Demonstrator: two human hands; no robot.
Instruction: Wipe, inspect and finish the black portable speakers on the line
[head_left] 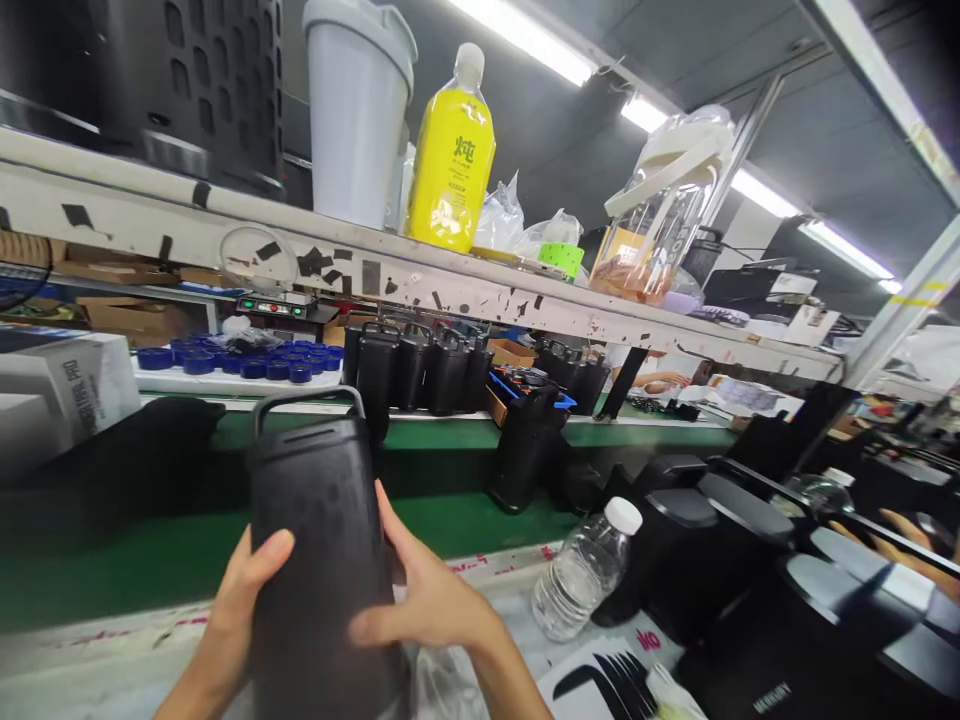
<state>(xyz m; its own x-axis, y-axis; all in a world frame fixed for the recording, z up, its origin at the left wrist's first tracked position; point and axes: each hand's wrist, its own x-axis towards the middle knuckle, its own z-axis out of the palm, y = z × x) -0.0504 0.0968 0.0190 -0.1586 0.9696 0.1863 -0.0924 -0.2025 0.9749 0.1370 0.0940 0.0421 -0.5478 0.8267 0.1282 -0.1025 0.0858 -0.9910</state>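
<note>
A tall black case [322,560] with a looped handle on top stands upright between my hands, slightly blurred. My left hand [244,600] grips its left side, the thumb lying on the front face. On the right side, my right hand [420,590] wraps round the case with its thumb across the front. The lower end of the case runs out of the picture. Behind it lies a green conveyor belt [450,525], where another black case [521,455] stands. Clear plastic wrapping [446,685] shows below my right hand.
A water bottle [585,570] stands to the right, beside many black cases [750,610]. Overhead runs a shelf [420,280] holding a yellow bottle [452,165] and a grey cup [356,115]. Blue caps [199,362] lie beyond the belt. Another person's hand [892,545] shows at the far right.
</note>
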